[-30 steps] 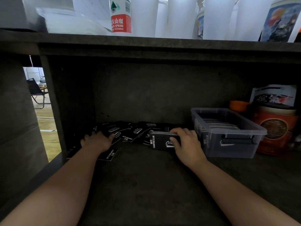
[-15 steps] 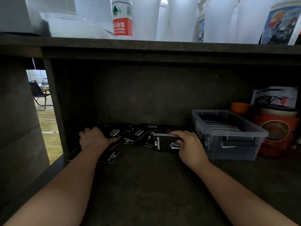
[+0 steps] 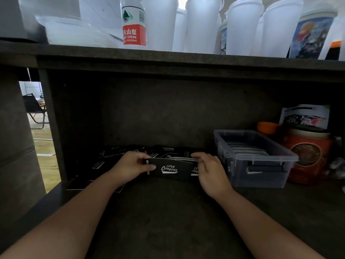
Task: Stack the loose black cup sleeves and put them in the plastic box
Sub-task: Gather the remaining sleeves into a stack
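A stack of flat black cup sleeves [image 3: 172, 169] with white "Club Camping" print stands on edge on the dark lower shelf. My left hand [image 3: 133, 166] grips its left end and my right hand [image 3: 210, 171] grips its right end. More loose black sleeves [image 3: 115, 153] lie scattered behind and to the left of the stack. The clear plastic box [image 3: 261, 176] sits just right of my right hand, with a row of sleeves inside it.
A red round tin [image 3: 308, 156], an orange lid [image 3: 267, 127] and a printed packet [image 3: 306, 116] stand right of the box. On the upper shelf [image 3: 168, 55] are a water bottle [image 3: 133, 25] and several white cups. The shelf's left side panel [image 3: 54, 128] is close.
My left hand left the scattered sleeves at the left and moved right to the stack's left end. The stack now shows its broad printed face between both hands.
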`<move>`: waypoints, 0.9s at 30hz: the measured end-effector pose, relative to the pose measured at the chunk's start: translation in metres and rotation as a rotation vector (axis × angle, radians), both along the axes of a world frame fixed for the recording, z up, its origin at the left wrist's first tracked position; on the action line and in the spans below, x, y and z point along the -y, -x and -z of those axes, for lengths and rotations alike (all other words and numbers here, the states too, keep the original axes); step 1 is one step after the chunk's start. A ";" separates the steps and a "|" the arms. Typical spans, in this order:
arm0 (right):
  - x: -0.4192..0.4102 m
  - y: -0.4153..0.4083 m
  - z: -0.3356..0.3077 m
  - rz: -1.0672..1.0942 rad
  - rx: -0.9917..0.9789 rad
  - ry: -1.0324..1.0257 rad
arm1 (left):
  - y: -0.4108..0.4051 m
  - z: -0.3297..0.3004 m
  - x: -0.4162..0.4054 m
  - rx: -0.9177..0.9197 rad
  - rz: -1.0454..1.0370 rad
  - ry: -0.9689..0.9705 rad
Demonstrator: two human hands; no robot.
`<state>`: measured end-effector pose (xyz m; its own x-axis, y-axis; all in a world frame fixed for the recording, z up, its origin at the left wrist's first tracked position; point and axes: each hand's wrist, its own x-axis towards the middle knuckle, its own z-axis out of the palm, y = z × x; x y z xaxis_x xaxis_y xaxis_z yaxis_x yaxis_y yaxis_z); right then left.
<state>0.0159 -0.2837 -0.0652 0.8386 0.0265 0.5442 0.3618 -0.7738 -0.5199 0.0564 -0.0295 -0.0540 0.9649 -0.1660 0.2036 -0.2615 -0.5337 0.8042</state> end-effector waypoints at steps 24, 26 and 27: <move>-0.011 0.008 -0.001 0.129 -0.030 0.194 | -0.008 0.012 0.016 -0.002 -0.528 -0.770; -0.010 0.009 -0.001 0.128 -0.032 0.195 | -0.010 0.014 0.010 -0.042 -0.519 -0.668; -0.010 0.009 -0.001 0.127 -0.034 0.194 | -0.010 0.013 0.008 -0.001 -0.519 -0.584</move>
